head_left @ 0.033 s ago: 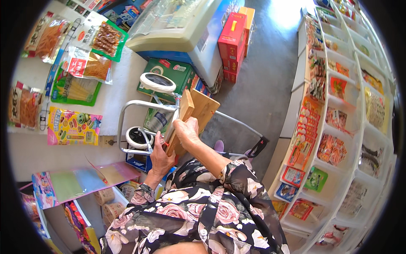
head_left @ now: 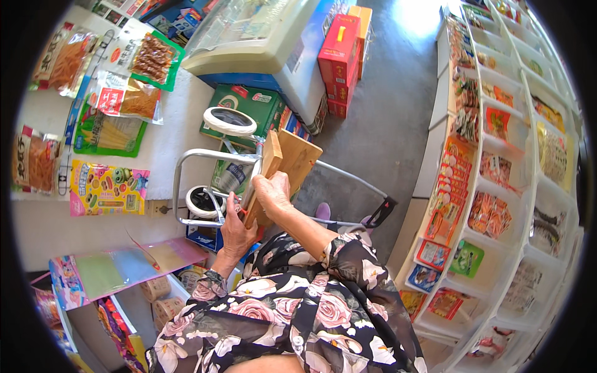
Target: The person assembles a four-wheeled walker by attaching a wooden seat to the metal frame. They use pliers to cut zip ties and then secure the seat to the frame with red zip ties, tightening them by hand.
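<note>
A folding hand cart lies tipped in front of me, its silver tube frame [head_left: 178, 177] and two white-rimmed wheels, an upper wheel [head_left: 230, 121] and a lower wheel [head_left: 204, 203], on the left. Against the frame stand a narrow wooden block [head_left: 272, 155] and a wider wooden board [head_left: 303, 155], both tilted. My right hand [head_left: 275, 191] is closed over the near edge of the narrow block. Lower down, my left hand [head_left: 236, 235] has its fingers bent at the frame beside the wood. A small red piece shows between those fingers; its kind is unclear.
A green box [head_left: 245, 99] and a chest freezer [head_left: 261, 56] stand beyond the cart, with red boxes [head_left: 341, 59] next to the freezer. The cart's long tube handle [head_left: 357, 180] reaches right. Snack bins [head_left: 491, 211] line the right; a white counter [head_left: 171, 130] with snack packets is left.
</note>
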